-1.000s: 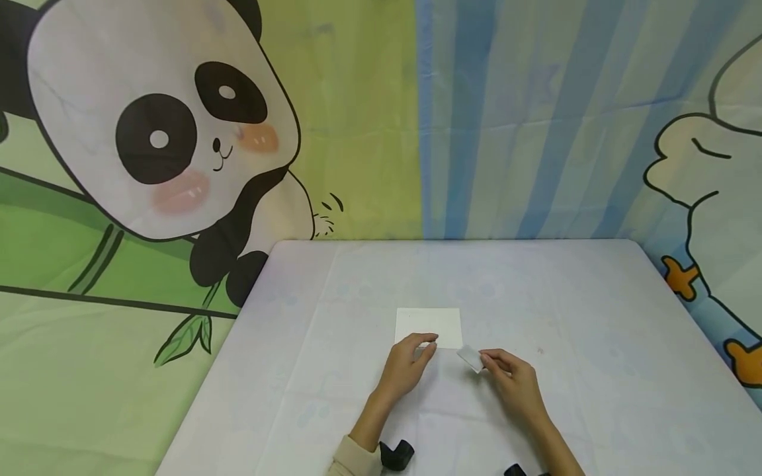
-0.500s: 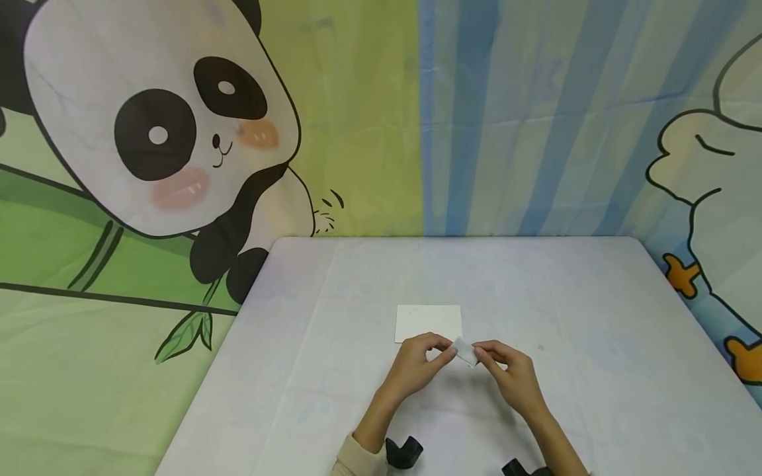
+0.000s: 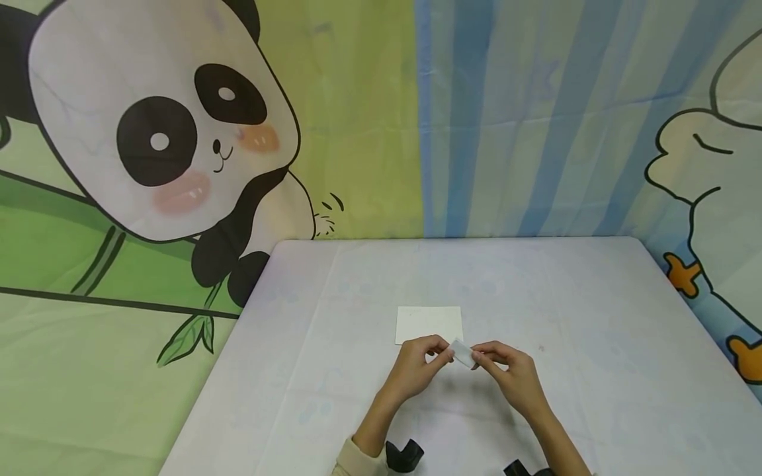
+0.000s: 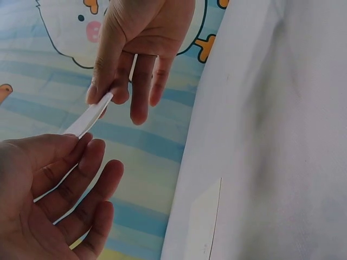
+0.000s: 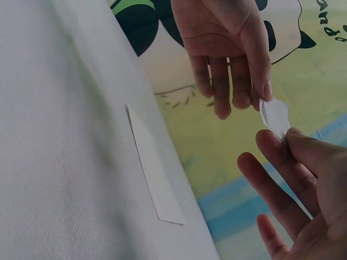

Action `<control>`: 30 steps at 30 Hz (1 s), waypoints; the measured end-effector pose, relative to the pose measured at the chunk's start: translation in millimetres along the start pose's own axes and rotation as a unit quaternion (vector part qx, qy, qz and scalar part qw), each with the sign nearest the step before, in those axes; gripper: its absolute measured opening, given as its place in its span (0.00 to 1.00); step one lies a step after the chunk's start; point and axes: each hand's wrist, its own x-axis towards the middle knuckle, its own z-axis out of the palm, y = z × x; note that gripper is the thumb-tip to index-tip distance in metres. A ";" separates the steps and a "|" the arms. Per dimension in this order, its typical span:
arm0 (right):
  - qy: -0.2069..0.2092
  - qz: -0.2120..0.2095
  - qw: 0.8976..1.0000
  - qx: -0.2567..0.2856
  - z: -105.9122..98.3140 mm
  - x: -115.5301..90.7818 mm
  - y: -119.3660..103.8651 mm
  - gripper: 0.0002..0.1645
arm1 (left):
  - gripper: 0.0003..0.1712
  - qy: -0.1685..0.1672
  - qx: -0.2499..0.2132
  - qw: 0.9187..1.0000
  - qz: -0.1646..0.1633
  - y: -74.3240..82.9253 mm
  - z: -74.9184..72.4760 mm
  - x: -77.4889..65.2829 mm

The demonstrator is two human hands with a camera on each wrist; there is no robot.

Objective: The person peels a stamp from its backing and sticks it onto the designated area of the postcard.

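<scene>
Above the table, a small white paper piece (image 3: 462,354) is held between both hands. My left hand (image 3: 415,368) pinches its left corner between thumb and forefinger. The opposite corner is pinched by my right hand (image 3: 515,378) in the same way. Seen nearly edge-on in the left wrist view, the paper piece (image 4: 88,119) appears to have two thin layers or a fold; I cannot tell which. The right wrist view shows the paper piece (image 5: 276,115) slightly bent. Just beyond the hands, a larger white rectangular card (image 3: 428,322) lies flat.
A white cloth covers the table (image 3: 321,284). Behind it hangs a printed curtain (image 3: 369,119) with a panda and stripes. A black wrist mount (image 3: 405,456) sits beside the left sleeve, and another black mount (image 3: 519,469) is by the right forearm.
One second ago only the right hand held the paper piece. The left hand has moved right and taken its other corner. Over the last half second the hands have barely moved.
</scene>
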 end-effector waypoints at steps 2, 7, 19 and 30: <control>-0.003 0.005 1.000 0.004 -1.3 0.6 -0.8 0.04 | 0.10 0.000 -0.003 1.000 0.001 0.7 -0.1 0.2; -0.013 0.020 1.000 0.012 -5.0 2.0 -2.5 0.06 | 0.10 -0.001 -0.012 1.000 0.000 2.8 -0.8 0.1; -0.074 0.032 0.995 0.057 -17.7 2.6 -13.7 0.07 | 0.07 0.033 -0.055 0.998 -0.004 8.2 -4.0 -1.4; -0.073 0.024 0.994 0.072 -15.6 5.8 -8.5 0.05 | 0.05 -0.002 -0.136 0.990 -0.025 50.1 -22.5 -3.8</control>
